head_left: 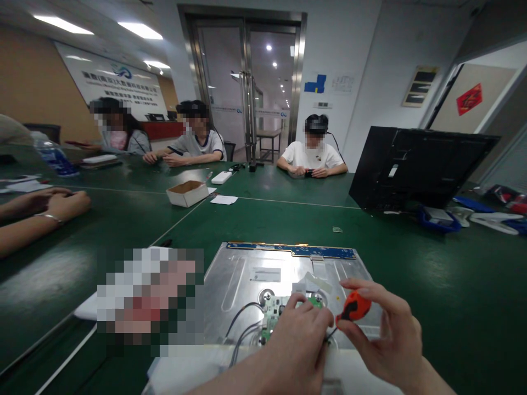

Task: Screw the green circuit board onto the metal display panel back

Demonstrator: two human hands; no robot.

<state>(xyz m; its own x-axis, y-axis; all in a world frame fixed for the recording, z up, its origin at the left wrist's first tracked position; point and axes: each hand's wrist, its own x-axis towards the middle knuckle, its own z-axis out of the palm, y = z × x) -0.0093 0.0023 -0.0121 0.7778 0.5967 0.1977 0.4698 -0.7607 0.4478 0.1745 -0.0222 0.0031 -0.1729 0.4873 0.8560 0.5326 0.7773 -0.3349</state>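
A silver metal display panel (239, 280) lies flat before me, with a narrow blue circuit strip (263, 249) along its far edge. On its middle sits a green circuit board (272, 311), largely covered by my left hand (302, 329). The fingers of that hand are bent down onto the board, and what they grip, if anything, is hidden. My right hand (391, 329) pinches the orange-and-black handle of a screwdriver (357, 305) between thumb and fingers. Its thin shaft slants down left, close to my left fingertips; the tip is hidden. Dark cables (242, 326) run from the board's left side.
Left of the panel is a blurred-out object (152, 291). Beyond stand an open cardboard box (187, 193) and a white slip (224, 199). A black monitor (420, 167) stands back right, beside a blue tray (438, 218). Another person's hands (68, 206) rest at left; several people sit across the table.
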